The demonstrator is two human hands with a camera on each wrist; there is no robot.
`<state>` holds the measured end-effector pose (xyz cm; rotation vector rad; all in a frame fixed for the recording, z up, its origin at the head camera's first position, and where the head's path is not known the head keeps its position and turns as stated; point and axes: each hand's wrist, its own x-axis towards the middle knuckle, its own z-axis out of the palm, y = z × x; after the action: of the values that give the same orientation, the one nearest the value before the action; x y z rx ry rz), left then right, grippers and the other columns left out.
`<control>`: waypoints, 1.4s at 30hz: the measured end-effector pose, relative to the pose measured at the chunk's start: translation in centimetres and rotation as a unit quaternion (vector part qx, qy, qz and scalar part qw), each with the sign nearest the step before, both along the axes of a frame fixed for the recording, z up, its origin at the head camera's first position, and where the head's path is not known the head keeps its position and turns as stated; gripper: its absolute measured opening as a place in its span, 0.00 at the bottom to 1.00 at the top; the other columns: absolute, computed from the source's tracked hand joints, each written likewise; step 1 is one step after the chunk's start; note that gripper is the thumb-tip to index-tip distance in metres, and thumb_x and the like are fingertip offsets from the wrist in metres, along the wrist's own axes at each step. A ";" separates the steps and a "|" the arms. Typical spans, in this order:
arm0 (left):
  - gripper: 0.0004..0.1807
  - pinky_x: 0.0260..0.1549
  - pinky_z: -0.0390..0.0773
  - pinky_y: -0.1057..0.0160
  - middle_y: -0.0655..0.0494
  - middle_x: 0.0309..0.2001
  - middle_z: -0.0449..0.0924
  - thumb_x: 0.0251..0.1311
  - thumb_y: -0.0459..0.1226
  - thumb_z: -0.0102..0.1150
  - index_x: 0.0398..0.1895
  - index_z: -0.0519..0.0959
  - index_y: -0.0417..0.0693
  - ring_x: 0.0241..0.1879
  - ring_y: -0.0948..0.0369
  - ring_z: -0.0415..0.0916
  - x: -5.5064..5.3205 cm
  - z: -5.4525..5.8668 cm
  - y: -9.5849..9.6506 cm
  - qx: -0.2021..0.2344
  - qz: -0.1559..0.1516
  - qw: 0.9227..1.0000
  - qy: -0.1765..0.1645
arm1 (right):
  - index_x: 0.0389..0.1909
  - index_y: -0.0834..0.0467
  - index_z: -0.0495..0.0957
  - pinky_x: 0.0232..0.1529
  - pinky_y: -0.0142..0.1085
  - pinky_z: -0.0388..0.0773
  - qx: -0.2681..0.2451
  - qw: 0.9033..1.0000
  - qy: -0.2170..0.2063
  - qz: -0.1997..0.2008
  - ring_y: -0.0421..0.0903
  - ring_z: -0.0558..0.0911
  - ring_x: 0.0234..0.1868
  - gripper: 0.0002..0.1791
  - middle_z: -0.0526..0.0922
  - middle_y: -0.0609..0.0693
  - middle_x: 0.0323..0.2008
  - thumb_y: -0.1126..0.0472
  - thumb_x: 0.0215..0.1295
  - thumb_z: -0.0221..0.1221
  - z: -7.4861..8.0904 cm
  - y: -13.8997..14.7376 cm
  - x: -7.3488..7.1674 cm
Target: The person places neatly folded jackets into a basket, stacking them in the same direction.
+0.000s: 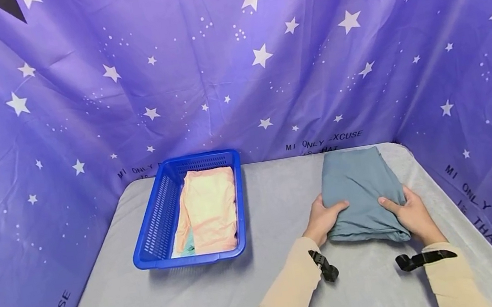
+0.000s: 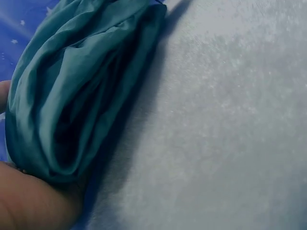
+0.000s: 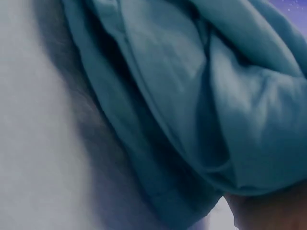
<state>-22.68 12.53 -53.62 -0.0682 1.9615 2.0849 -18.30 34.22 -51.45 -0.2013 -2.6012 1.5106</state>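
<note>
A folded grey-blue cloth garment point(image 1: 362, 189) is held between both hands on the right side of the table. My left hand point(image 1: 323, 219) grips its left edge, thumb on top and the other fingers hidden beneath. On the opposite edge my right hand point(image 1: 413, 213) does the same, its thumb lying over the top layer. In the left wrist view the layered folds of the garment point(image 2: 81, 86) bulge at the near end, with a shadow beside them. The right wrist view shows the garment point(image 3: 168, 96) loosely rolled at its near edge.
A blue plastic basket point(image 1: 151, 263) stands at the left on the grey covered table point(image 1: 282, 201). Inside it lies a folded peach garment point(image 1: 213, 209), with a bit of teal cloth point(image 1: 188, 246) below it. Purple star-printed curtains point(image 1: 233, 70) enclose the table at the back and sides.
</note>
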 end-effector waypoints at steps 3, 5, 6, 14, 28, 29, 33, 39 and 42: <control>0.31 0.63 0.74 0.52 0.64 0.58 0.80 0.57 0.47 0.73 0.65 0.74 0.62 0.57 0.60 0.77 0.3 0.3 -0.7 0.005 -0.001 1.000 0.002 | 0.78 0.63 0.57 0.48 0.15 0.69 -0.028 1.000 -0.008 0.005 0.18 0.68 0.50 0.41 0.72 0.56 0.67 0.49 0.74 0.60 -0.1 -0.7 0.4; 0.34 0.65 0.72 0.51 0.64 0.61 0.78 0.58 0.47 0.73 0.68 0.71 0.63 0.61 0.60 0.75 0.5 0.5 -1.2 0.004 0.000 1.000 0.000 | 0.79 0.63 0.56 0.48 0.16 0.70 -0.054 0.998 -0.008 0.015 0.18 0.70 0.50 0.41 0.74 0.48 0.65 0.50 0.74 0.60 -0.1 -1.0 0.8; 0.34 0.65 0.72 0.51 0.64 0.61 0.77 0.58 0.47 0.72 0.68 0.71 0.64 0.60 0.60 0.75 0.6 0.6 -1.4 0.003 0.002 1.000 0.001 | 0.79 0.63 0.55 0.49 0.16 0.71 -0.072 0.997 -0.008 0.021 0.18 0.71 0.50 0.42 0.74 0.43 0.63 0.51 0.74 0.61 0.0 -1.2 0.9; 0.31 0.62 0.73 0.50 0.65 0.57 0.78 0.59 0.45 0.71 0.65 0.72 0.69 0.57 0.60 0.76 1.5 1.3 -2.8 -0.002 0.014 0.999 0.029 | 0.79 0.62 0.54 0.49 0.19 0.76 -0.166 0.983 -0.005 0.076 0.22 0.77 0.51 0.40 0.74 0.26 0.53 0.58 0.73 0.62 0.2 -1.9 1.7; 0.29 0.62 0.73 0.51 0.63 0.57 0.79 0.59 0.41 0.69 0.64 0.73 0.66 0.57 0.60 0.75 1.4 3.6 -5.5 -0.027 0.026 0.997 0.068 | 0.82 0.63 0.42 0.54 0.17 0.71 -0.137 0.979 -0.021 0.148 0.18 0.69 0.58 0.43 0.53 0.73 0.76 0.56 0.78 0.56 2.0 -4.1 1.1; 0.29 0.62 0.73 0.51 0.62 0.58 0.79 0.59 0.41 0.69 0.65 0.72 0.65 0.58 0.60 0.75 1.4 3.8 -5.7 -0.032 0.027 0.997 0.070 | 0.82 0.63 0.42 0.54 0.16 0.71 -0.127 0.981 -0.023 0.149 0.20 0.69 0.60 0.43 0.54 0.72 0.76 0.55 0.78 0.55 2.1 -4.2 1.0; 0.32 0.64 0.71 0.50 0.60 0.61 0.78 0.60 0.41 0.68 0.68 0.71 0.63 0.60 0.58 0.74 1.5 4.4 -6.6 -0.045 0.028 0.996 0.075 | 0.83 0.59 0.44 0.54 0.15 0.66 -0.071 0.988 -0.033 0.136 0.44 0.67 0.73 0.44 0.56 0.68 0.78 0.50 0.78 0.56 2.6 -4.9 0.7; 0.32 0.65 0.71 0.48 0.54 0.63 0.78 0.60 0.40 0.67 0.69 0.70 0.57 0.62 0.55 0.74 1.5 5.2 -8.0 -0.053 0.030 0.995 0.077 | 0.82 0.58 0.51 0.55 0.15 0.65 -0.050 0.990 -0.021 0.130 0.40 0.68 0.71 0.41 0.61 0.63 0.77 0.48 0.77 0.56 3.2 -6.2 0.2; 0.32 0.65 0.71 0.47 0.53 0.64 0.77 0.61 0.40 0.66 0.69 0.70 0.56 0.63 0.54 0.73 1.5 5.7 -8.9 -0.059 0.025 0.995 0.082 | 0.81 0.59 0.53 0.55 0.15 0.65 -0.053 0.990 -0.011 0.132 0.24 0.67 0.62 0.39 0.64 0.63 0.75 0.49 0.77 0.56 3.3 -6.9 0.0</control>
<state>-21.15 3.62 -47.88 0.0330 2.2010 2.0617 -18.30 27.35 -48.11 0.1237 -2.6519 1.7394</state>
